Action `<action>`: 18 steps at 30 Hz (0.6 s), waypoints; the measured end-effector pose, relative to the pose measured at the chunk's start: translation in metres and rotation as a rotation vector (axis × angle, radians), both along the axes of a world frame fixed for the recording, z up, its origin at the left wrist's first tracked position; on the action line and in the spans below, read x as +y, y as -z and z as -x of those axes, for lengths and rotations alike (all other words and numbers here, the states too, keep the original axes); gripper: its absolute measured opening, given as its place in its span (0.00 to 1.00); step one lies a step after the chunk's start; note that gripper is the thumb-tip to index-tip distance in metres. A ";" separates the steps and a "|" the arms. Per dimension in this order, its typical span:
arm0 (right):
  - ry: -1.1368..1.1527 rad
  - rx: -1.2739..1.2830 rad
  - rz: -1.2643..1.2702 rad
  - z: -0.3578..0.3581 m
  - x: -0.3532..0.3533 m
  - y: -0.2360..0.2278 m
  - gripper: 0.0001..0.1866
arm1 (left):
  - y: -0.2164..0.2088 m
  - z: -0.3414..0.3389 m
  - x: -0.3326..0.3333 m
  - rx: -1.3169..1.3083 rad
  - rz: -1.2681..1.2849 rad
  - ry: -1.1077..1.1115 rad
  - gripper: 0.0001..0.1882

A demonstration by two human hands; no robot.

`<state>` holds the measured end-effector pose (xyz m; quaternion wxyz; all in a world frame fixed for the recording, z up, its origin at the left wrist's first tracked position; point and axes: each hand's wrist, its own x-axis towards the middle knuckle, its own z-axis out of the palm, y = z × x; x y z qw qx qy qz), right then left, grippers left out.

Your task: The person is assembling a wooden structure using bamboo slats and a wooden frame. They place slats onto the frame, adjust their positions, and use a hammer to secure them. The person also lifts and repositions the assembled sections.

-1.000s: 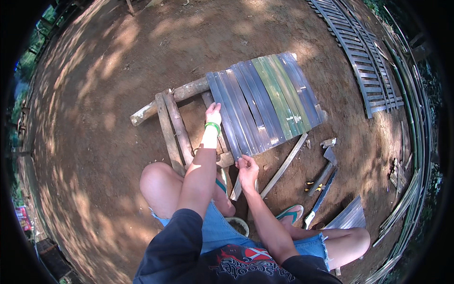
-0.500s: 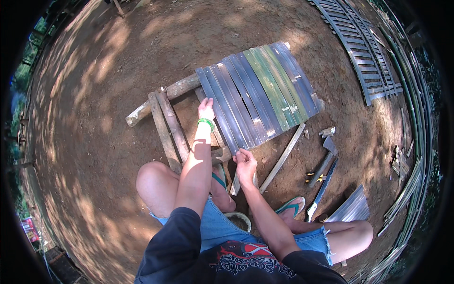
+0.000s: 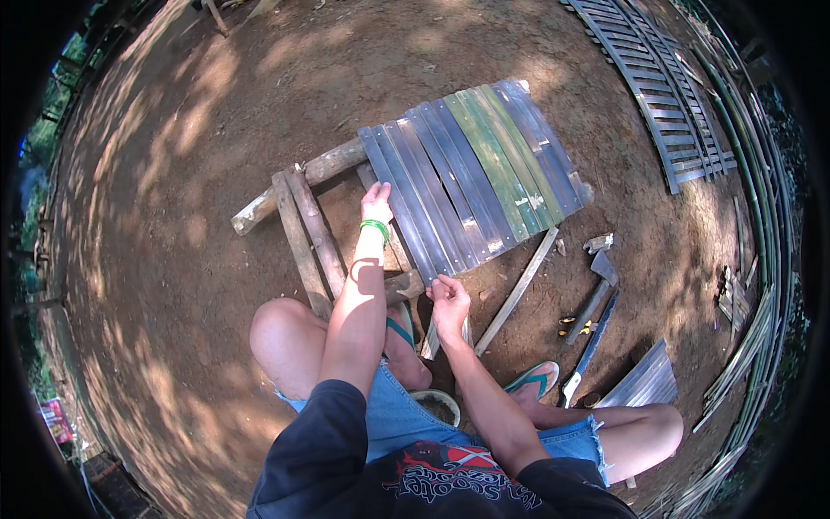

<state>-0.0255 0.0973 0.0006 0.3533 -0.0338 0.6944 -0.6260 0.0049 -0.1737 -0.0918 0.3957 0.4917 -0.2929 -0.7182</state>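
Observation:
Several dark and green bamboo slats (image 3: 480, 164) lie side by side across a frame of rough wooden poles (image 3: 333, 164). At the left edge of this row, my left hand (image 3: 376, 204), a green band at its wrist, grips the outermost bamboo slat (image 3: 405, 221) partway along its length. My right hand (image 3: 450, 309) is closed at the near end of that same slat, thumb and forefinger pinched against its corner. The undersides of the fingers are hidden. Small light nail heads dot the slat ends.
Right of the frame lie a hatchet (image 3: 598, 281), a long knife (image 3: 590, 350) and a corrugated sheet piece (image 3: 646, 381). A bucket (image 3: 435, 403) stands between my legs. Narrow wood strips (image 3: 517, 290) rest near the frame. A slatted panel (image 3: 661, 104) and bamboo poles (image 3: 761, 199) lie far right.
Almost nothing differs. Both hands stay on the outermost slat, with only a slight shift downward in the picture.

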 end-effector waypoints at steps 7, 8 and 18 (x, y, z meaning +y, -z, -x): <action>0.063 0.526 -0.303 0.068 0.036 -0.008 0.14 | -0.013 0.012 0.012 0.027 0.006 0.005 0.22; 0.083 0.720 -0.446 0.084 0.051 -0.004 0.16 | -0.007 0.003 0.005 -0.024 0.018 0.002 0.23; -0.048 0.867 -1.070 0.228 0.220 0.033 0.41 | 0.011 -0.015 -0.002 -0.072 0.073 -0.059 0.26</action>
